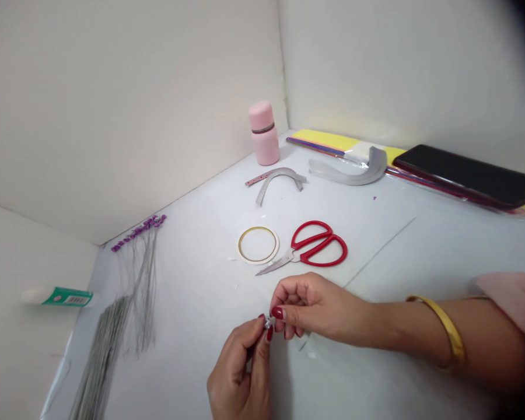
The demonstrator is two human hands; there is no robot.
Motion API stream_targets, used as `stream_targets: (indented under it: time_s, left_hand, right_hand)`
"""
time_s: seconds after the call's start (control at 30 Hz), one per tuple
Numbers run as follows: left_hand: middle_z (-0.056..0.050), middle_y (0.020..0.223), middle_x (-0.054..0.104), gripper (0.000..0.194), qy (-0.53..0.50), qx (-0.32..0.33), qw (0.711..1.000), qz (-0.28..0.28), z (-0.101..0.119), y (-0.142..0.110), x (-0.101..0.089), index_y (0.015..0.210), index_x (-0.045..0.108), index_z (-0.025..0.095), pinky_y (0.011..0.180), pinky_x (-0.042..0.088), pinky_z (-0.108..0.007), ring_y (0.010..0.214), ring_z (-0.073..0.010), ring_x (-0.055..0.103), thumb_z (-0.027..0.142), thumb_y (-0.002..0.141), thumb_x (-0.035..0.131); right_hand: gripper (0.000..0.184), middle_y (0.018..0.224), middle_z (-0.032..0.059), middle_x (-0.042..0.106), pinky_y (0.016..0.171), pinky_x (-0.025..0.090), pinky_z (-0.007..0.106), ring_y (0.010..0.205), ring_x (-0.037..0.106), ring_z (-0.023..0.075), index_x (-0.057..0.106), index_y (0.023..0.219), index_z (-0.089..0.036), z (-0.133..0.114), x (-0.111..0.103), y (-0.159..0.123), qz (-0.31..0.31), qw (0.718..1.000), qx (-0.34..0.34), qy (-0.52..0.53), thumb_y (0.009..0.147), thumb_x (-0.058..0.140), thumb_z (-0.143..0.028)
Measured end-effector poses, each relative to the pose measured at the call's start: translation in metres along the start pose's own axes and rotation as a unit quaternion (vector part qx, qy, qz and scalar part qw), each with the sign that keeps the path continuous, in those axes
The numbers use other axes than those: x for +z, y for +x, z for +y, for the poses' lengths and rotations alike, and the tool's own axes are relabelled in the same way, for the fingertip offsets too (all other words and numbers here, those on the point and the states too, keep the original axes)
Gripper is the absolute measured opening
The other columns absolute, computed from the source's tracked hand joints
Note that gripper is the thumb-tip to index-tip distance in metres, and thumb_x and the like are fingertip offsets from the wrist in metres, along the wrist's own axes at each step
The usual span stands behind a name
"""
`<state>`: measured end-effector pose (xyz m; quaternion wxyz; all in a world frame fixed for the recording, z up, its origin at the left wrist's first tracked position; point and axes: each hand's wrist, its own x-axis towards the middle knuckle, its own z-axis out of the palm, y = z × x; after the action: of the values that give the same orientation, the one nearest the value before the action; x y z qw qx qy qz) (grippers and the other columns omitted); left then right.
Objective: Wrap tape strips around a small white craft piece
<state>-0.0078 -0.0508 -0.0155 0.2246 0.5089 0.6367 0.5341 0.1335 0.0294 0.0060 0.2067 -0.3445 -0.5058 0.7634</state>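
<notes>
- White, smooth tabletop (192, 280) under a person's two hands, seen from where I stand.
- Right hand (300, 306): fingers loosely curled, thumb tip beside a silvery piece (268, 322); whether it grips anything, I cannot tell.
- Left hand (242, 370): thumb and forefinger pinched close on the piece.
- Red-handled metal scissors (294, 255), flat beyond the hands.
- Silvery piece: shiny, uneven, between both hands' fingertips; too small to read its direction or long axis.
</notes>
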Motion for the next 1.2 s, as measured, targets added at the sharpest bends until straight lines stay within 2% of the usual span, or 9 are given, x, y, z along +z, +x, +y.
stream_targets:
  time_s: [0.2, 0.33, 0.5, 0.7, 0.87, 0.93, 1.03, 1.1, 1.2]
  left_hand:
    - [-0.004, 0.075, 0.07, 0.011, 0.03, 0.018, 0.999, 0.022, -0.0023, -0.0014, 0.0004, 0.08, 0.069, 0.019, 0.063, 0.053, -0.025, 0.065, -0.0157, 0.064, 0.019, 0.069, 0.065]
    - [-0.003, 0.076, 0.069, 0.016, 0.065, 0.087, 0.994, 0.01, -0.0012, 0.0, -0.0008, 0.082, 0.068, 0.02, 0.064, 0.052, -0.025, 0.066, -0.0151, 0.064, 0.012, 0.07, 0.063]
    - [-0.003, 0.079, 0.07, 0.019, 0.128, 0.166, 0.978, -0.012, 0.0001, 0.0019, -0.0023, 0.085, 0.067, 0.019, 0.067, 0.051, -0.021, 0.071, -0.0139, 0.065, 0.008, 0.073, 0.058]
    - [-0.004, 0.079, 0.071, 0.018, 0.188, 0.19, 0.963, -0.023, -0.0022, 0.0008, -0.003, 0.085, 0.068, 0.02, 0.068, 0.052, -0.023, 0.071, -0.0152, 0.066, 0.01, 0.075, 0.056]
    - [-0.004, 0.078, 0.071, 0.02, 0.159, 0.202, 0.966, -0.015, -0.0023, 0.0003, -0.0018, 0.084, 0.068, 0.02, 0.069, 0.051, -0.021, 0.071, -0.0139, 0.065, 0.006, 0.074, 0.056]
    - [-0.003, 0.078, 0.071, 0.02, 0.117, 0.169, 0.978, -0.016, -0.0022, 0.0004, -0.0016, 0.083, 0.068, 0.02, 0.068, 0.051, -0.021, 0.07, -0.0137, 0.065, 0.006, 0.073, 0.057]
    - [-0.003, 0.076, 0.071, 0.013, 0.022, 0.042, 0.998, -0.032, -0.0024, 0.0008, -0.0019, 0.08, 0.069, 0.021, 0.065, 0.051, -0.022, 0.067, -0.0148, 0.065, 0.013, 0.071, 0.062]
    - [-0.003, 0.074, 0.071, 0.01, -0.04, -0.053, 0.997, -0.042, -0.0019, 0.0015, -0.0016, 0.078, 0.069, 0.02, 0.063, 0.052, -0.023, 0.066, -0.0156, 0.065, 0.019, 0.069, 0.066]
    - [-0.003, 0.072, 0.072, 0.012, -0.103, -0.155, 0.982, -0.037, 0.0009, 0.0034, 0.0, 0.075, 0.07, 0.02, 0.063, 0.052, -0.022, 0.067, -0.016, 0.066, 0.024, 0.064, 0.07]
  right_hand:
    - [0.01, 0.065, -0.0002, 0.058, 0.056, 0.044, 0.021, 0.059, 0.054, 0.0094, 0.059, 0.076, -0.014, 0.0005, -0.001, -0.0023, -0.011, 0.994, -0.032, -0.102, 0.076, 0.051, -0.02]
    - [0.014, 0.062, -0.0003, 0.058, 0.052, 0.041, 0.019, 0.057, 0.052, 0.0095, 0.062, 0.078, -0.014, 0.0014, -0.0022, -0.0033, -0.004, 0.987, -0.046, -0.157, 0.076, 0.05, -0.02]
    - [0.014, 0.061, -0.0003, 0.058, 0.05, 0.04, 0.018, 0.056, 0.053, 0.0097, 0.062, 0.074, -0.014, 0.001, -0.0031, -0.0044, -0.005, 0.983, -0.049, -0.174, 0.074, 0.048, -0.017]
    - [0.015, 0.058, -0.0008, 0.057, 0.05, 0.039, 0.018, 0.053, 0.051, 0.0093, 0.059, 0.068, -0.014, 0.0014, -0.0047, -0.0045, -0.014, 0.975, -0.062, -0.212, 0.074, 0.045, -0.016]
    - [0.014, 0.055, -0.0025, 0.053, 0.046, 0.034, 0.016, 0.051, 0.046, 0.0075, 0.058, 0.065, -0.014, 0.0021, -0.0064, -0.0049, -0.026, 0.968, -0.093, -0.233, 0.071, 0.046, -0.012]
    - [0.014, 0.054, -0.0027, 0.052, 0.046, 0.033, 0.016, 0.05, 0.045, 0.0071, 0.058, 0.065, -0.013, 0.0019, -0.0066, -0.0046, -0.028, 0.968, -0.096, -0.228, 0.071, 0.045, -0.011]
    - [0.014, 0.057, -0.0019, 0.054, 0.047, 0.035, 0.017, 0.052, 0.047, 0.0079, 0.059, 0.068, -0.013, 0.0021, -0.0063, -0.0039, -0.03, 0.979, -0.074, -0.189, 0.071, 0.045, -0.013]
    - [0.015, 0.058, -0.0012, 0.055, 0.049, 0.036, 0.017, 0.054, 0.049, 0.0084, 0.059, 0.069, -0.013, 0.0027, -0.006, -0.0036, -0.032, 0.984, -0.062, -0.164, 0.072, 0.045, -0.014]
    - [0.015, 0.059, -0.0008, 0.056, 0.049, 0.037, 0.018, 0.053, 0.048, 0.0082, 0.06, 0.069, -0.013, 0.0028, -0.0054, -0.0037, -0.033, 0.986, -0.062, -0.151, 0.072, 0.045, -0.015]
